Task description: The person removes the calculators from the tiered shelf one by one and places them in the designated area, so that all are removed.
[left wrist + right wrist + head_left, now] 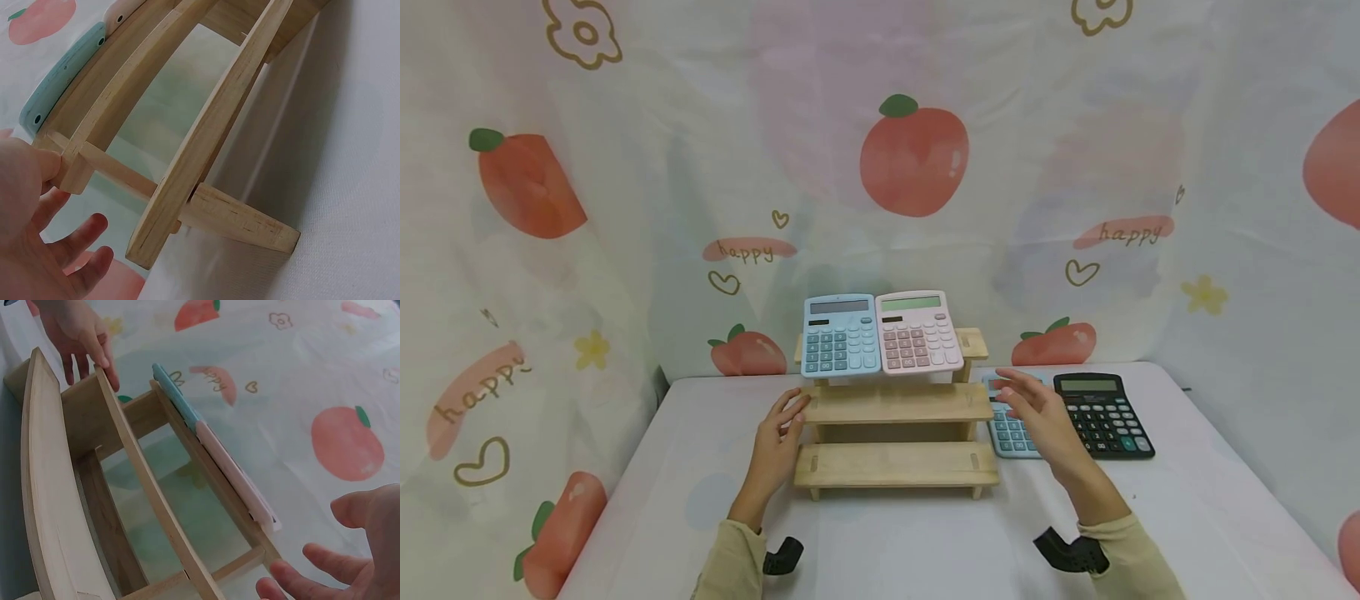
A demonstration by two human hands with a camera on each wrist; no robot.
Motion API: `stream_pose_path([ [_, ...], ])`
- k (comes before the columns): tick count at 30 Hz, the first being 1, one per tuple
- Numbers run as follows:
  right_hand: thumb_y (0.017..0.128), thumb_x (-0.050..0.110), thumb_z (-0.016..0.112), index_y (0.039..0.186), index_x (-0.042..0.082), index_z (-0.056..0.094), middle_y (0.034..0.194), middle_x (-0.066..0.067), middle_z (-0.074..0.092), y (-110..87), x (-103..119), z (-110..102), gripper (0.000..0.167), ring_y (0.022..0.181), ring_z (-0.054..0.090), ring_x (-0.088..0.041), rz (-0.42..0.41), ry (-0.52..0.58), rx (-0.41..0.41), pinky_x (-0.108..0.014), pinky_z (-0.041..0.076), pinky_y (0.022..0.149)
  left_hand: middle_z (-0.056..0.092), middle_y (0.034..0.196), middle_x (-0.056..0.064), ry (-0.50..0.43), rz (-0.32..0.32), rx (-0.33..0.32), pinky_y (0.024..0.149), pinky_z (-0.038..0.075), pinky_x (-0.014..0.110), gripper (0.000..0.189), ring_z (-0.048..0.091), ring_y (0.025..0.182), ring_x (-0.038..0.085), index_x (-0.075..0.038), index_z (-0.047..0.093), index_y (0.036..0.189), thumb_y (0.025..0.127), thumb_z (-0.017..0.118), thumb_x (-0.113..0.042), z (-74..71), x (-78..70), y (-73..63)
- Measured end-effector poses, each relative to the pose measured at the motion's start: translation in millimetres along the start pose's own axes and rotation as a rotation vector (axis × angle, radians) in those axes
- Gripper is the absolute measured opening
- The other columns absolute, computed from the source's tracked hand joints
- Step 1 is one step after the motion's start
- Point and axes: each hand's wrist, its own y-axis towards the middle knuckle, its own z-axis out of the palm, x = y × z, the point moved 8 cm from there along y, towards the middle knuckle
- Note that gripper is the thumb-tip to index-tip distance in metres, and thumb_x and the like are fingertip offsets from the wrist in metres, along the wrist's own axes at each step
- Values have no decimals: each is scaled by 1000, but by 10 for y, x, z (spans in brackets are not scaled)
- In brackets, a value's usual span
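A three-tier wooden display rack stands on the table. On its top tier a blue calculator and a pink calculator lean side by side. My left hand pinches the left end of the middle tier between thumb and index finger; its other fingers hang loosely below, as the left wrist view shows. To the right of the rack, my right hand is raised with relaxed, spread fingers and holds nothing. In the head view it partly covers a second blue calculator lying on the table.
Beside that calculator lies a black calculator, near the table's right side. A printed cloth with fruit pictures hangs behind and at both sides of the white table.
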Motion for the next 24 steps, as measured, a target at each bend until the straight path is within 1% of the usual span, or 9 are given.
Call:
stream_pose_path([
  [3,108,27,47,150,4,44,143,-24,57,59,19,80,48,106,58,7,15,33,19,-22,49,91,50,152,18,-6,9,-2,91,53,41,34,54,136,36,0,64,135,105,53,-13,-2,7,6],
  [7,109,28,47,152,6,42,144,-24,57,122,39,182,49,108,60,-1,34,50,30,-26,48,93,51,152,19,0,16,-3,90,53,38,34,54,135,36,0,64,134,105,53,-11,0,21,13],
  [9,109,27,47,152,7,42,144,-24,56,145,54,228,48,108,61,-3,44,66,31,-27,47,92,51,152,17,1,13,-3,89,53,37,33,54,135,36,-1,64,134,105,53,-11,2,32,15],
  [13,108,24,47,153,8,40,146,-26,54,174,88,308,48,106,62,-3,64,111,33,-26,49,88,52,152,15,4,19,-5,89,53,36,34,54,136,37,-2,65,134,105,53,-13,3,49,14],
  [17,108,23,48,155,9,37,145,-27,54,220,120,368,50,103,63,-3,70,153,30,-23,51,84,51,152,17,-2,23,-4,89,53,35,34,53,137,37,-2,64,135,105,53,-13,5,67,17],
  [20,108,23,48,157,10,33,141,-27,56,264,136,409,53,99,65,-4,72,167,30,-23,52,82,51,152,17,1,22,-10,88,53,35,34,53,137,37,-1,64,134,105,53,-12,2,62,18],
  [24,108,21,48,159,10,27,132,-25,62,308,146,460,56,91,67,-5,79,192,37,-25,53,78,52,152,15,9,8,-15,89,53,37,33,53,137,36,-1,65,134,104,54,-10,1,47,12],
])
